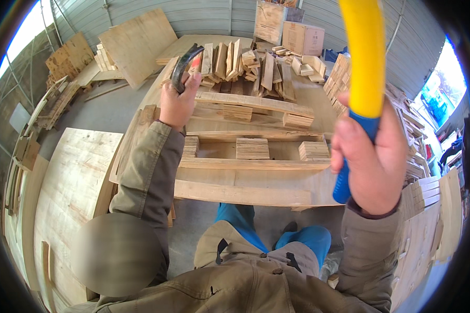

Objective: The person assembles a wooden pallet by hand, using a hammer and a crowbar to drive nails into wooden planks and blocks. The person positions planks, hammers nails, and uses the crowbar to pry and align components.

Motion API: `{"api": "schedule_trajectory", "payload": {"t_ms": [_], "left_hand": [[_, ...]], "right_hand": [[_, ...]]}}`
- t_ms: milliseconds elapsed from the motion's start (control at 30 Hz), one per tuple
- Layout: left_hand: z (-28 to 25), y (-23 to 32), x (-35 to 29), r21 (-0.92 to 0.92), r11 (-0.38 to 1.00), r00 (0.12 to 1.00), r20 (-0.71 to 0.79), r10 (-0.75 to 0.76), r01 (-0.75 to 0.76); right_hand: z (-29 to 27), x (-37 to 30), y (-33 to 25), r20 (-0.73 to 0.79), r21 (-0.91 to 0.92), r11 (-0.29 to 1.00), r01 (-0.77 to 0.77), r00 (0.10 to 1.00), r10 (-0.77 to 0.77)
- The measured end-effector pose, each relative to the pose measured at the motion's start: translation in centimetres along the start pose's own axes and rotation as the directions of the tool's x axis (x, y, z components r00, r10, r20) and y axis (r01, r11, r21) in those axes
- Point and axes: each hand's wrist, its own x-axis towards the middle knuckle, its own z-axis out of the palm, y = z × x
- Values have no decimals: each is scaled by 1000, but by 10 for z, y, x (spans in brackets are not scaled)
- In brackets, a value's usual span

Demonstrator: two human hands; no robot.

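So the right hand is wrapped tight around the blue grip of a hammer handle, up close at the right of the frame. The handle's long axis runs nearly straight up, blue low, yellow above, and it goes out past the top edge, so the head isn't visible at all. The left hand sits upper-centre-left, farther out, fingers curled around a dark curved metal tool that pokes up and to the right from the fist; looks like a claw or small pry bar, can't tell which. Below and between both hands, in the middle of the frame, lies the wooden pallet frame on the table: long boards running left-right with little stacked blocks between them. The left hand hangs right by the frame's upper left corner, so it's the nearer one to the wood. The right is raised well clear of it. A loose block pile sits behind, toward the top.
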Motion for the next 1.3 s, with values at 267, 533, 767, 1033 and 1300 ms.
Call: {"api": "schedule_trajectory", "payload": {"t_ms": [267, 533, 767, 1033, 1300], "left_hand": [[-4, -1, -9, -26, 998, 998, 45, -49, 51], [-5, -11, -6, -28, 994, 993, 49, -108, 109], [5, -14, -8, -62, 996, 989, 137, -58, 67], [-7, -10, -24, -106, 992, 997, 46, -62, 67], [-54, -12, -111, 9, 1000, 991, -131, -18, 19]], "right_hand": [[39, 25, 30, 365, -400, 903, 157, 931, 0], [-23, 38, -8, -200, -91, 957, 276, 936, -289], [-21, 21, 10, -99, -123, 954, 272, 953, -285], [37, -15, 86, 246, -210, 976, 61, 969, -7], [9, -76, 151, 122, -191, 869, -456, 868, 482]]}}
